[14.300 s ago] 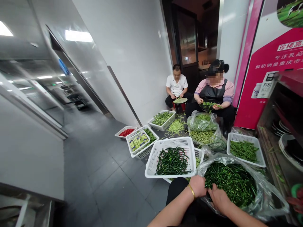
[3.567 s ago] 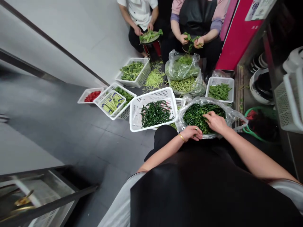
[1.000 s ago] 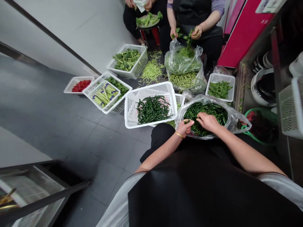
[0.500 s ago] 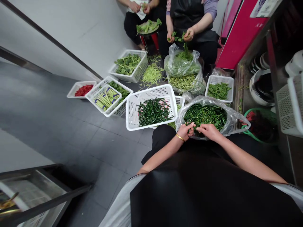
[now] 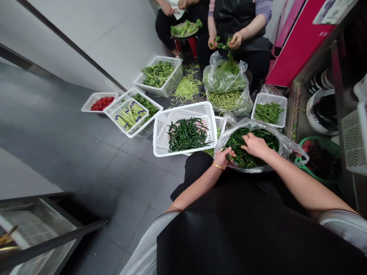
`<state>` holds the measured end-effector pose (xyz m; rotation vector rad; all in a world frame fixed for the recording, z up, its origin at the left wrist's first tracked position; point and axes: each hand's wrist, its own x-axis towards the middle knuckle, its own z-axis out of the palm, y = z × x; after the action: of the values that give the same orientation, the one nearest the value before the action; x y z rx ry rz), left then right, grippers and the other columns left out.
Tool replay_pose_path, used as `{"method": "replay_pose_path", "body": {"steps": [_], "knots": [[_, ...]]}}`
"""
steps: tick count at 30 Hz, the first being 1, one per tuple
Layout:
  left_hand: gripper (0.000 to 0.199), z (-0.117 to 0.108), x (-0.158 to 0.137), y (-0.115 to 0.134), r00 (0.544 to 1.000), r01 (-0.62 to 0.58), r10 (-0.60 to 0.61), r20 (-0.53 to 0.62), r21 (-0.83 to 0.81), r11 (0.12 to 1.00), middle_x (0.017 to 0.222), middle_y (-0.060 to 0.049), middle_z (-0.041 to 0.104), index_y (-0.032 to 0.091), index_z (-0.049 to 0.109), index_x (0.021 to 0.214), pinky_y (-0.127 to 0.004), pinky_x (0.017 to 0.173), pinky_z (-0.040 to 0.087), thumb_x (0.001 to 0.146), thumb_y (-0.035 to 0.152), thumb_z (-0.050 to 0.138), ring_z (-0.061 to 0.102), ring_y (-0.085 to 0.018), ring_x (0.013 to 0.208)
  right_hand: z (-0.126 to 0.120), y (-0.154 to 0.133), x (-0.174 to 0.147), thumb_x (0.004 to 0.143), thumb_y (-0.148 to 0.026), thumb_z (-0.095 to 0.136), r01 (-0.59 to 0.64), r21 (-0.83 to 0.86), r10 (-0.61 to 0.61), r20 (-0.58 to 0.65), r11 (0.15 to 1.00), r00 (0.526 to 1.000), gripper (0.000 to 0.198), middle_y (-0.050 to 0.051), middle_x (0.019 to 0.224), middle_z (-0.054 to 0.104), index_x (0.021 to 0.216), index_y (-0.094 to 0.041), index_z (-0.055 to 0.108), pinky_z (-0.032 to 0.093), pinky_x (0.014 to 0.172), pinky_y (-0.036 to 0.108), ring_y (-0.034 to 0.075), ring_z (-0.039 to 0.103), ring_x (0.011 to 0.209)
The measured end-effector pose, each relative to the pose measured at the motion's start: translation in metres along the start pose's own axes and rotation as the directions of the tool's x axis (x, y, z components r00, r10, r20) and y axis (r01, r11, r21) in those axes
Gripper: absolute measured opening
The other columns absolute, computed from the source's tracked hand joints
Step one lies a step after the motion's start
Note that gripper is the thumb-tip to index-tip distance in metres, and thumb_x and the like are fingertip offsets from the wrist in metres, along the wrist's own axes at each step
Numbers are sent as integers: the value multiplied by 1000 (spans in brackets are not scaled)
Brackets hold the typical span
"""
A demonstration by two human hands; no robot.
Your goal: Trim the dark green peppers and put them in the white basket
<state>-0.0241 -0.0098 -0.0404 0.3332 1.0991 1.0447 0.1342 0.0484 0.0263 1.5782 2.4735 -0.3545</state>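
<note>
A clear plastic bag [image 5: 289,147] stands open in front of my knees, filled with long, thin green chili peppers [image 5: 239,140]. At its near left rim my left hand [image 5: 223,157], with a gold bangle at the wrist, is closed around a few chili peppers. My right hand [image 5: 256,146] reaches over the middle of the pile, touching the peppers. Its thumb and fingers are bent and apart, and the tips are partly hidden among the chilies. Left of the bag, a white perforated basket [image 5: 159,131] holds more dark green chili peppers [image 5: 187,134].
Ahead, two people handle leafy greens above a stuffed plastic bag [image 5: 226,82] and a stool. Baskets of greens [image 5: 158,73], bundled stalks [image 5: 130,115] and red peppers [image 5: 102,103] line the left. A green tub [image 5: 304,168] and steel shelving flank my right; a metal rack [image 5: 65,229] stands lower left.
My right hand has left its place beside my left hand and moved forward and right over the chilies in the bag. The left hand stays near the rim. The view has shifted slightly.
</note>
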Motion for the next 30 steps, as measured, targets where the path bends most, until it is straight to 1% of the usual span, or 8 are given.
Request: {"method": "replay_pose_path", "body": {"steps": [2,6,8,11,18,22,26,30], "knots": [[36,-5,7,0,975,-173,187,-118,117,978,68,-2,61,15,59,73,-29,62,50,67,45,78,64,-17,71,2,-4,31,91,-37,54,19,-50,-20,-26,999,999,44,20,134,49,130,-16,52,49,86,39,30,61,107],[32,-17,15,1,796,-474,591,-133,470,744,95,-8,69,17,69,81,-42,97,46,66,45,78,62,-24,100,14,-24,77,89,-42,56,122,-86,-118,53,989,992,46,19,131,52,127,-15,56,48,90,40,32,58,112],[33,-21,16,1,740,-540,670,-57,544,643,111,-12,67,17,71,84,-45,104,41,69,47,75,60,-26,110,18,-27,85,88,-42,58,144,-99,-137,75,985,988,50,19,127,55,129,-14,56,47,91,40,32,59,110],[34,-22,15,3,719,-586,695,14,550,595,119,-15,65,16,72,84,-45,106,40,74,48,71,58,-27,114,21,-14,79,92,-27,49,191,-142,-181,82,971,980,44,19,123,57,134,-15,52,48,85,38,29,63,102],[48,-12,15,11,831,-503,553,-59,346,792,88,-7,70,14,70,107,-37,87,49,76,51,68,64,-20,86,31,48,18,90,-10,41,409,-215,-398,95,887,912,43,12,108,61,127,-22,61,47,77,31,22,62,93],[39,-5,2,22,861,-485,508,-13,277,829,80,-6,70,14,69,84,-32,79,50,73,51,71,63,-17,79,29,72,-18,85,-13,52,423,-146,-425,22,894,905,57,10,126,59,140,-27,51,48,78,30,22,61,103],[39,3,-19,43,940,-340,338,37,71,938,77,-7,69,15,58,75,-32,72,52,69,49,76,66,-19,77,9,93,-45,82,-19,58,312,-47,-314,-34,949,949,58,5,144,48,138,-35,52,49,79,31,22,62,103],[40,11,-32,56,980,-113,121,158,-56,992,66,-1,62,14,60,93,-31,66,53,69,41,79,65,-16,67,-5,94,-45,92,-28,47,-40,23,43,-163,999,986,34,10,119,66,118,-23,68,48,84,33,22,65,96]]}}
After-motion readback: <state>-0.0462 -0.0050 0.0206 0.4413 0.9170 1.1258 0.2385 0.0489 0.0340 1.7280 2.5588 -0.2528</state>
